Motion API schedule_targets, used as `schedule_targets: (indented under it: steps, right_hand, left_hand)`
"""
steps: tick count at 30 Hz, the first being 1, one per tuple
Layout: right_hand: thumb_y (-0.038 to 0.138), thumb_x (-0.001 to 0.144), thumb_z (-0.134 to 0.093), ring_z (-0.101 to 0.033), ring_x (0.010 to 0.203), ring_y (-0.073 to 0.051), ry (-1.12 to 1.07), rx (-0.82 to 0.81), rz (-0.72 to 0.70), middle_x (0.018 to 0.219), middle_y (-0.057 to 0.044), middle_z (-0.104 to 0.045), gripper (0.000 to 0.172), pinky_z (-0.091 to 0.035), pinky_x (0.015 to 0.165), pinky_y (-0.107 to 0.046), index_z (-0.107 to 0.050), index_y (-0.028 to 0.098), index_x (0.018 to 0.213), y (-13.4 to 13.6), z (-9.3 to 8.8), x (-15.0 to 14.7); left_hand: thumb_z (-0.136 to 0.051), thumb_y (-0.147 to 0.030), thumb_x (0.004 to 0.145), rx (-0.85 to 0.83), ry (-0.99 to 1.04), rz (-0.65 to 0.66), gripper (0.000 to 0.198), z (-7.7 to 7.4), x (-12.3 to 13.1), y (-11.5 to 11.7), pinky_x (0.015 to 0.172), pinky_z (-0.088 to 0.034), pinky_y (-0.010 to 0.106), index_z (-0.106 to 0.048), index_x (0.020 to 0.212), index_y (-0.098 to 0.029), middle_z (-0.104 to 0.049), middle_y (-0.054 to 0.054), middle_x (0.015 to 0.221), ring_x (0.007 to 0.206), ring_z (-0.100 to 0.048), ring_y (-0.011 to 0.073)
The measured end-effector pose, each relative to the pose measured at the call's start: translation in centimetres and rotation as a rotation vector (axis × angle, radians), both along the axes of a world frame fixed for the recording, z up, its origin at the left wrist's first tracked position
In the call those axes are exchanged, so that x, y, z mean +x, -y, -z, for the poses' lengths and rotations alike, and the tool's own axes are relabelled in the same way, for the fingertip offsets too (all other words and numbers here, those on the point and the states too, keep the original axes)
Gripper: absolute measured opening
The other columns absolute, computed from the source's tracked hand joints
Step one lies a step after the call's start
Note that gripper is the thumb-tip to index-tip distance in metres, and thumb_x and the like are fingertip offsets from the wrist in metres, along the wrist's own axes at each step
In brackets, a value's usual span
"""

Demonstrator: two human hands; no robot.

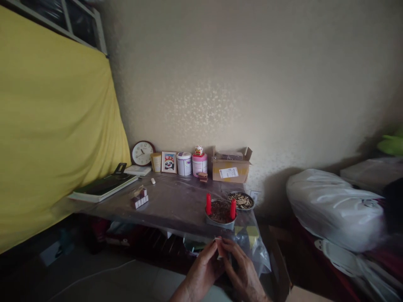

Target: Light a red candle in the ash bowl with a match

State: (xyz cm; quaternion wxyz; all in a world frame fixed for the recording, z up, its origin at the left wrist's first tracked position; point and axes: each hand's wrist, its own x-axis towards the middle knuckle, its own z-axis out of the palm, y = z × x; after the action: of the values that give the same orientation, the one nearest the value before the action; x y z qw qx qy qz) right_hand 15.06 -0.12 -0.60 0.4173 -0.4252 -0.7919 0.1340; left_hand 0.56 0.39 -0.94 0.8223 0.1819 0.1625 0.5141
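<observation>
Both my left hand [204, 262] and my right hand [241, 264] are closed around a small matchbox [220, 247], just off the table's front edge. Its reddish side and a pale end show between my fingers; the rest is hidden. Beyond my hands stands a tin [219, 224] filled with dark brown grains. Two red candles, a left one [208, 204] and a right one [233, 209], stand upright in it. Just behind is a round dish [241, 201] of thin pale sticks that look like matches. Farther left lies a block of small matchboxes [140, 200], partly in clear wrap.
The table [176, 201] has a plastic cover. Along the wall stand a clock [142, 153], a framed panda picture [169, 162], canisters [184, 164] and a cardboard box [231, 170]. A large book [103, 187] lies left, near a yellow curtain [56, 113]. White bags [333, 209] are right.
</observation>
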Motion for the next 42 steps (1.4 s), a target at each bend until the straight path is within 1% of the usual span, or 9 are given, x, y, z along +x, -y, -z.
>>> schedule_targets:
  steps: [6,14,17,21,26,30,33,37,42]
  right_hand:
    - [0.012,0.082,-0.048,-0.059,0.109,-0.020,0.044,0.051,0.034,0.121,-0.010,-0.058,0.031,-0.050,0.093,-0.034,-0.056,0.021,0.111,-0.1,0.5,0.0]
    - [0.009,0.079,-0.050,-0.060,0.102,-0.019,0.050,0.046,0.040,0.111,-0.007,-0.059,0.026,-0.051,0.088,-0.032,-0.057,0.021,0.101,0.0,-0.4,-0.2]
    - [0.012,0.081,-0.051,-0.059,0.103,-0.019,0.039,0.045,-0.017,0.113,-0.008,-0.057,0.025,-0.049,0.090,-0.032,-0.056,0.021,0.104,0.2,-0.9,0.0]
    - [0.023,0.085,-0.055,-0.056,0.108,-0.020,0.010,-0.020,-0.094,0.117,-0.008,-0.056,0.024,-0.047,0.094,-0.033,-0.055,0.021,0.109,0.4,-1.8,0.4]
    - [0.025,0.090,-0.047,-0.058,0.100,-0.019,-0.055,-0.090,-0.041,0.104,-0.007,-0.062,0.015,-0.047,0.087,-0.032,-0.059,0.020,0.098,0.0,-2.3,1.0]
    - [0.024,0.089,-0.048,-0.061,0.088,-0.017,-0.064,-0.100,0.037,0.091,-0.004,-0.064,0.015,-0.048,0.079,-0.028,-0.062,0.020,0.087,-0.4,-2.1,1.3]
    - [0.025,0.089,-0.049,-0.061,0.080,-0.015,-0.027,-0.107,0.044,0.083,-0.002,-0.063,0.016,-0.048,0.074,-0.026,-0.063,0.020,0.084,-0.5,-1.9,1.4]
    - [0.023,0.089,-0.050,-0.060,0.076,-0.015,0.048,-0.098,0.029,0.082,-0.002,-0.062,0.016,-0.049,0.071,-0.026,-0.065,0.020,0.084,-0.5,-1.6,1.5]
    - [0.020,0.088,-0.050,-0.061,0.076,-0.015,0.112,-0.126,0.037,0.084,-0.003,-0.063,0.016,-0.049,0.070,-0.025,-0.067,0.021,0.085,-0.4,-1.6,1.4]
  left_hand:
    - [-0.060,-0.024,0.082,0.024,-0.002,0.008,0.014,0.2,0.0,0.1,0.071,-0.043,0.025,-0.067,0.092,-0.017,-0.067,0.002,0.088,0.079,-0.060,0.0128]
    - [-0.062,-0.025,0.081,0.000,-0.014,0.038,0.014,-0.2,0.0,0.6,0.070,-0.045,0.025,-0.066,0.092,-0.018,-0.066,0.002,0.086,0.076,-0.060,0.0124]
    - [-0.062,-0.023,0.081,0.003,-0.026,0.030,0.014,-0.5,-0.2,0.6,0.070,-0.046,0.025,-0.065,0.094,-0.017,-0.067,0.002,0.086,0.077,-0.061,0.0126]
    - [-0.060,-0.021,0.081,-0.046,-0.031,0.034,0.016,-0.6,-0.5,0.3,0.070,-0.047,0.024,-0.064,0.096,-0.017,-0.069,0.003,0.089,0.080,-0.062,0.0127]
    - [-0.055,-0.026,0.082,-0.076,-0.129,0.062,0.018,-0.3,-0.6,0.2,0.068,-0.049,0.030,-0.063,0.093,-0.014,-0.070,0.006,0.079,0.074,-0.064,0.0166]
    - [-0.050,-0.026,0.082,-0.064,-0.227,0.061,0.021,0.0,-0.3,0.3,0.057,-0.045,0.028,-0.063,0.089,-0.012,-0.070,0.007,0.071,0.063,-0.062,0.0162]
    - [-0.049,-0.027,0.081,-0.049,-0.290,0.058,0.022,0.3,-0.2,0.3,0.052,-0.040,0.026,-0.062,0.090,-0.012,-0.070,0.007,0.070,0.057,-0.060,0.0153]
    - [-0.049,-0.028,0.078,-0.016,-0.350,0.046,0.024,0.8,0.0,0.2,0.048,-0.034,0.025,-0.061,0.092,-0.013,-0.070,0.006,0.070,0.052,-0.058,0.0144]
    - [-0.051,-0.031,0.075,0.021,-0.409,0.024,0.024,1.3,0.2,0.1,0.044,-0.029,0.025,-0.060,0.091,-0.015,-0.067,0.002,0.063,0.046,-0.055,0.0133]
